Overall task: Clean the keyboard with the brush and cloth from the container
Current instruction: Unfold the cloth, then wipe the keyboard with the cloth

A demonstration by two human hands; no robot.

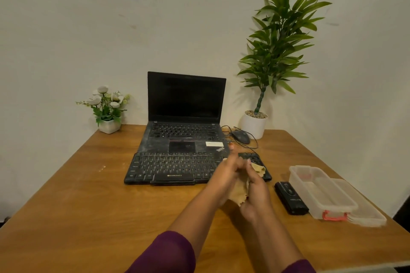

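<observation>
Cloth (239, 194), tan, crumpled, keyboard (173, 167), black, rectangular

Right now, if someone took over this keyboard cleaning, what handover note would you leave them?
Hands: the left hand and right hand both grip the tan cloth, bunched between them over the right end of the keyboard.
The keyboard lies on the table in front of the laptop.
The container stands open at right, its lid beside it. A black oblong item lies between container and keyboard; I cannot tell whether it is the brush.
Done: cloth is out.
Left: wipe the keys. Brushing cannot be judged.
</observation>
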